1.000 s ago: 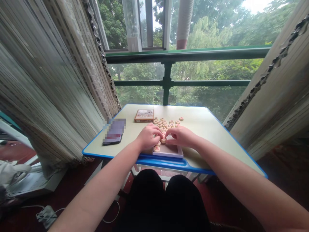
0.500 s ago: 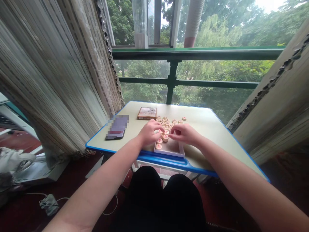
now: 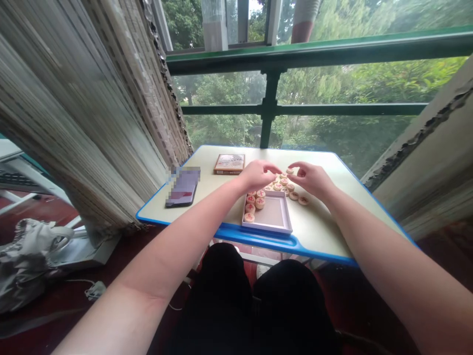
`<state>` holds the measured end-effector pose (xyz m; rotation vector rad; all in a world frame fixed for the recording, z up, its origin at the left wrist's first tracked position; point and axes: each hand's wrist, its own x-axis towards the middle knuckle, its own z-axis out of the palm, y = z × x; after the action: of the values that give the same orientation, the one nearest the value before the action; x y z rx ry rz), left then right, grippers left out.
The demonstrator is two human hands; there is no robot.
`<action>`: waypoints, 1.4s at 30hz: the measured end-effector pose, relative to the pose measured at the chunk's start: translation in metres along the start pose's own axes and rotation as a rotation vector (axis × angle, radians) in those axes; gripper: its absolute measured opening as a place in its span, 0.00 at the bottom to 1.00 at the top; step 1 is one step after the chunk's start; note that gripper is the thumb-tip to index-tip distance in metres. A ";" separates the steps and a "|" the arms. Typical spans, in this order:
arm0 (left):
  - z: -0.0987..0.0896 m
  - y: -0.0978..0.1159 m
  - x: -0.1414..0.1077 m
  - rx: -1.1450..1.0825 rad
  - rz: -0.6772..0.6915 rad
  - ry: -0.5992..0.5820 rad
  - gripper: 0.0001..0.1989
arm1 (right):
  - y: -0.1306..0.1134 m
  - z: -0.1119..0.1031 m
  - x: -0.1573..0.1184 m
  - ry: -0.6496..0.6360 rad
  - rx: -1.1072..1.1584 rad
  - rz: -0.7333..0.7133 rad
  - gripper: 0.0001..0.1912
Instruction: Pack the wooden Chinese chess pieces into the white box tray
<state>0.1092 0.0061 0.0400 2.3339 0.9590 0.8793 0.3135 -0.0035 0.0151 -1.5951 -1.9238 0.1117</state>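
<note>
Tray (image 3: 278, 212) holds red-marked discs (image 3: 260, 203) at left; left hand (image 3: 257, 175) and right hand (image 3: 312, 177) curl near loose discs (image 3: 284, 181), grip unclear

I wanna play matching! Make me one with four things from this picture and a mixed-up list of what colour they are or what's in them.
1. Open tray
2. Printed box
3. Railing
4. Table rim

A. Green
B. Blue
C. Brown sides, picture on top
D. Has red-marked pieces inside

Pairs: 1-D, 2-C, 3-A, 4-B

Discs (image 3: 251, 194) partly behind left hand (image 3: 259, 175)
</note>
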 end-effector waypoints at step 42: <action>0.055 -0.047 0.107 0.122 0.057 -0.334 0.11 | 0.037 0.012 0.016 -0.113 -0.080 0.204 0.15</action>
<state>0.1863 0.1068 0.0134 2.5168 0.8276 0.4388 0.3379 0.0250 -0.0047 -1.8727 -1.8652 0.2156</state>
